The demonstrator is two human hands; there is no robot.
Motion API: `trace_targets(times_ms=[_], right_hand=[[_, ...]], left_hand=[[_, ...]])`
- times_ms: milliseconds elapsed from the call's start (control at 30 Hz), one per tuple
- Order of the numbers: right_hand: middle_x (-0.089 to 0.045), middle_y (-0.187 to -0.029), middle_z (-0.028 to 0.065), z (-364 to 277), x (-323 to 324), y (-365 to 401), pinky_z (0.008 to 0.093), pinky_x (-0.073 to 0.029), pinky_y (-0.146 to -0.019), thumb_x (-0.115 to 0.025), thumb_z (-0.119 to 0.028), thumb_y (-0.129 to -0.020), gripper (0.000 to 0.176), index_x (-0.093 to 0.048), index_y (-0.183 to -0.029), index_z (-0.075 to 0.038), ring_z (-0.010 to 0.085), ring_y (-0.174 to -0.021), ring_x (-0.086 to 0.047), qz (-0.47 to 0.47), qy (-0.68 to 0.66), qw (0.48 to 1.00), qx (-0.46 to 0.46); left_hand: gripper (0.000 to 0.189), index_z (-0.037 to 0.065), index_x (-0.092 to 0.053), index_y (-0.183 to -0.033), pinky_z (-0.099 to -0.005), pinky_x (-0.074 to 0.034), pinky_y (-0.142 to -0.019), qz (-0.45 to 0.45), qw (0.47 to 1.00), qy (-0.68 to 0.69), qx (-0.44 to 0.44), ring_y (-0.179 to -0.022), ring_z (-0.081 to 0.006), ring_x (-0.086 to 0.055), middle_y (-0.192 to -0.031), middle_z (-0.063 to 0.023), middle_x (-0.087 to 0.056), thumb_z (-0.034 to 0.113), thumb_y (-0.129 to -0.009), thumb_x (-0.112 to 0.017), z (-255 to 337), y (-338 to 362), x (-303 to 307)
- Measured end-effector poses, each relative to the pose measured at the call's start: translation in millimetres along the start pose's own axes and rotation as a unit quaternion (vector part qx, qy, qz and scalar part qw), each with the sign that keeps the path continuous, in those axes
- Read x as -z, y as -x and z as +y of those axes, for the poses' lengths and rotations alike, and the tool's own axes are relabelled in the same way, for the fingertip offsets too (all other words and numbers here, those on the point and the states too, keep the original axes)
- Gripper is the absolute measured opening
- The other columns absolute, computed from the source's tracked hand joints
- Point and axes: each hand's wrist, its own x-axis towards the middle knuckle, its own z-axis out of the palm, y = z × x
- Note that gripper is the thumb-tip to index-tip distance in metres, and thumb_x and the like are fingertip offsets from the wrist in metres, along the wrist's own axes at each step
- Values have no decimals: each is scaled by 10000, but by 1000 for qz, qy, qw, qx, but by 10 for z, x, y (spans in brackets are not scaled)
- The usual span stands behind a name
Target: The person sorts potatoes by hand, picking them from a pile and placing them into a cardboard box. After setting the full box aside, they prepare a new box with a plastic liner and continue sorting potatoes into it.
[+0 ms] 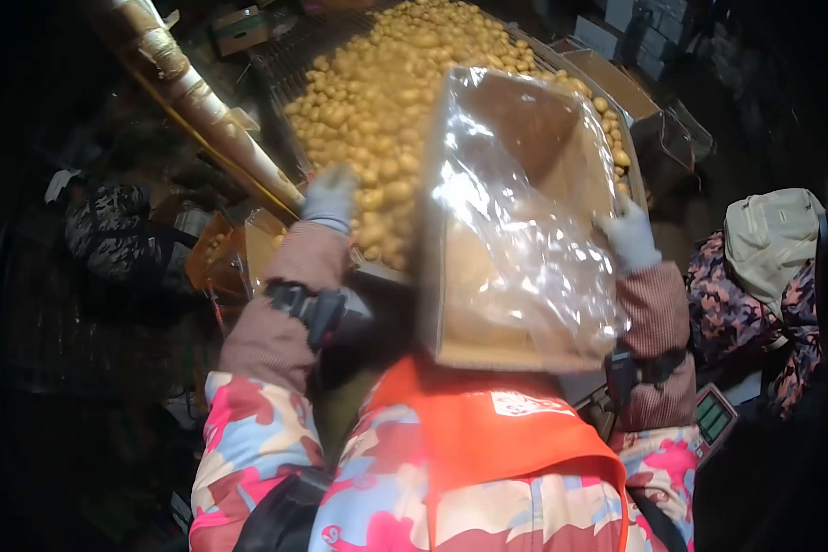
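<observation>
A cardboard box (pixel 561 156) lined with a clear plastic bag (pixel 524 239) is tilted against my chest, its open side facing me. My right hand (pixel 627 232), in a pale glove, grips the box's right edge. My left hand (pixel 331 195), also gloved, rests on the heap of small yellow potatoes (pixel 386 101) at the near edge of a sorting table (pixel 285 64). The box's lower left side is hidden by the plastic.
A taped tube (pixel 193 92) slants along the table's left side. A person in a patterned jacket and pale hat (pixel 768 244) stands at my right. Another person (pixel 110 225) crouches at the left. A scale display (pixel 713 416) sits at lower right. Cardboard boxes (pixel 635 32) are stacked behind.
</observation>
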Motion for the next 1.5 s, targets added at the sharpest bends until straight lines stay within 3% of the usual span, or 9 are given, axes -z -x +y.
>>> trace_targets(times_ms=[167, 267, 433, 667, 933, 1067, 1133, 1300, 1500], right_hand=[[-727, -981, 88, -465, -263, -374, 289, -531, -717, -711, -182, -806, 616, -585, -1395, -54, 138, -796, -668, 42, 117, 992, -25], [-729, -1000, 106, -329, -265, -409, 310, -540, -755, -699, -200, -813, 673, -536, -1452, -68, 174, -824, -680, 21, 104, 993, -53], [-720, -995, 130, -276, -242, -341, 330, -545, -750, -713, -261, -856, 662, -520, -1473, -122, 195, -805, -683, 27, 134, 990, -26], [-703, -1208, 160, -443, -166, -329, 318, -513, -954, -692, -253, -904, 642, -494, -1493, -91, 210, -1075, -676, 26, 157, 985, -70], [-521, -1445, 127, -458, -51, 235, 343, -418, -1098, -616, -406, -1015, 726, -329, -1536, 8, 199, -1291, -533, 61, -328, 942, -15], [-416, -1536, 155, -650, -122, 1305, 385, -332, -1184, -760, -475, -880, 972, -259, -1566, -2, 247, -1410, -422, 30, -242, 967, 69], [-403, -1548, 147, -728, -290, 1713, 381, -361, -1166, -840, -404, -831, 1007, -265, -1576, -45, 263, -1409, -424, -6, -90, 995, 49], [-540, -1429, 139, -503, -646, 1820, 370, -433, -1093, -756, -199, -902, 741, -390, -1532, -64, 261, -1307, -531, 44, -389, 919, -42], [-619, -1303, 125, -888, -573, 2128, 330, -492, -990, -629, -156, -980, 515, -471, -1460, -54, 197, -1177, -606, -183, 142, 969, -85]], left_hand=[[470, 57, -564, -1409, -230, -544, -766, -258, 943, 92, -190, -915, -105, -640, -1268, -112, -656, 147, -966, -694, 1755, 843, 411], [445, 76, -583, -1391, -379, -560, -876, -333, 821, -274, -374, -1020, -273, -692, -1228, -161, -684, 225, -976, -642, 1882, 1103, -15], [120, 75, -740, -925, -431, -576, -763, -435, 644, -534, -335, -871, -356, -720, -898, -152, -731, 85, -818, -686, 2178, 1132, -294], [219, 106, -734, -1049, -382, -542, -739, -560, 745, -264, -248, -841, -311, -683, -931, -127, -691, 166, -839, -752, 1984, 1518, 813], [265, 99, -721, -1098, -378, -556, -805, -410, 867, -148, -243, -934, -332, -676, -1000, -139, -687, 142, -837, -727, 1186, 1990, 569], [254, 149, -724, -1117, -372, -554, -788, -359, 875, -156, -284, -922, -296, -671, -978, -108, -676, 173, -864, -711, 1120, 2075, 503], [269, 154, -723, -1128, -371, -555, -781, -359, 867, -170, -300, -915, -297, -672, -972, -106, -676, 166, -859, -714, 1071, 2048, 451], [294, 151, -717, -1157, -374, -557, -803, -317, 891, -51, -320, -924, -311, -674, -976, -134, -682, 135, -863, -706, 550, 2104, 103], [309, 54, -688, -1232, -350, -542, -893, -269, 887, 9, -376, -999, -266, -686, -1063, -201, -695, 68, -926, -653, 399, 2280, -62]])
